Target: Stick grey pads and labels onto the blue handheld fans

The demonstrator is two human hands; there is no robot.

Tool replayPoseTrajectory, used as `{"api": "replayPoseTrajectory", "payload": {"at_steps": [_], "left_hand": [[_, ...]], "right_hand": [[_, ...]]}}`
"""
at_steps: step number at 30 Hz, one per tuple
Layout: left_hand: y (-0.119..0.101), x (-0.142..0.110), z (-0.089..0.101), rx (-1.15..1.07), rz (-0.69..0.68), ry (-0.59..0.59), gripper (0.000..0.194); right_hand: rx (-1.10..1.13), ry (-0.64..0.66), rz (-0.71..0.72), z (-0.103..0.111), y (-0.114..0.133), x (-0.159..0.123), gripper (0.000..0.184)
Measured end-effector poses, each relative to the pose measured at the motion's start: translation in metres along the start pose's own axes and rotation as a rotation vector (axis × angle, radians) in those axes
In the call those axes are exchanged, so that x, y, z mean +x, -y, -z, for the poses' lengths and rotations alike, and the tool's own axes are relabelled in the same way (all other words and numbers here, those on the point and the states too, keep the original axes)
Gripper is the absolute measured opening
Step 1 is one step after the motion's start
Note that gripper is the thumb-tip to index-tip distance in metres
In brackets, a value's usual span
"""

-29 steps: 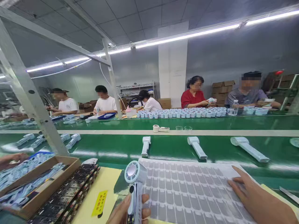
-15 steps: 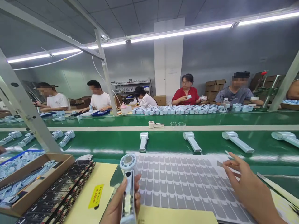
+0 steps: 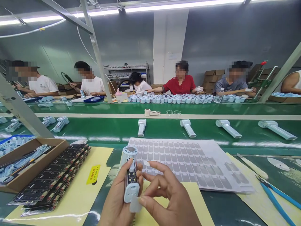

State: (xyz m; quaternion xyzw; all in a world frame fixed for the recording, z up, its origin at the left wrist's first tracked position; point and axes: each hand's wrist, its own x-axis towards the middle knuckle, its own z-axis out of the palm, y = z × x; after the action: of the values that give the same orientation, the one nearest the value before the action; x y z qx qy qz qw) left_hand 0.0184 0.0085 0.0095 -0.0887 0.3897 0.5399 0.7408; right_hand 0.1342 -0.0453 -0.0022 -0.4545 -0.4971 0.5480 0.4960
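A pale blue handheld fan body (image 3: 130,175) is gripped by the left hand (image 3: 117,201); a small translucent sticker (image 3: 135,204) is pinched by the right hand (image 3: 164,197). Pale blue parts (image 3: 16,163) are held in the brown cardboard box (image 3: 35,169) at left. The yellow label (image 3: 93,174) on the bench (image 3: 221,210) is too small to be read.

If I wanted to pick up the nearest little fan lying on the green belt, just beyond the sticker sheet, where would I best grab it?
Take the fan by its long straight handle, fingers coming down from above across the narrow sides. It lies flat on the green belt, with its round head at the far end and the handle pointing towards you. The handle looks slimmer and flatter-sided than the head, and nothing is touching it.
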Motion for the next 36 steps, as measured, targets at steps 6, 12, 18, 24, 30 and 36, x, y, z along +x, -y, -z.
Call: {"api": "replayPoseTrajectory", "payload": {"at_steps": [6, 12, 18, 24, 30, 36], "left_hand": [[0.002, 0.000, 0.003, -0.017, -0.028, -0.023, 0.009], [0.003, 0.005, 0.006, -0.046, -0.028, 0.002, 0.012], [0.002, 0.007, 0.010, -0.051, -0.030, 0.007, 0.015], [0.001, 0.007, 0.012, -0.072, -0.004, 0.021, 0.015], [0.002, 0.002, 0.008, -0.084, 0.003, 0.006, 0.010], [0.003, -0.009, 0.008, -0.122, 0.084, -0.035, 0.011]], "right_hand": [[-0.029, -0.021, -0.029, -0.008, 0.001, 0.006, 0.061], [-0.036, -0.031, -0.042, -0.011, 0.001, 0.008, 0.062], [-0.056, -0.028, -0.029, -0.012, 0.000, 0.009, 0.057], [-0.069, -0.048, -0.014, -0.013, 0.000, 0.010, 0.057], [-0.134, -0.098, 0.142, -0.022, -0.012, 0.005, 0.056], [-0.648, -0.280, 0.448, -0.025, -0.021, 0.005, 0.107]]}}
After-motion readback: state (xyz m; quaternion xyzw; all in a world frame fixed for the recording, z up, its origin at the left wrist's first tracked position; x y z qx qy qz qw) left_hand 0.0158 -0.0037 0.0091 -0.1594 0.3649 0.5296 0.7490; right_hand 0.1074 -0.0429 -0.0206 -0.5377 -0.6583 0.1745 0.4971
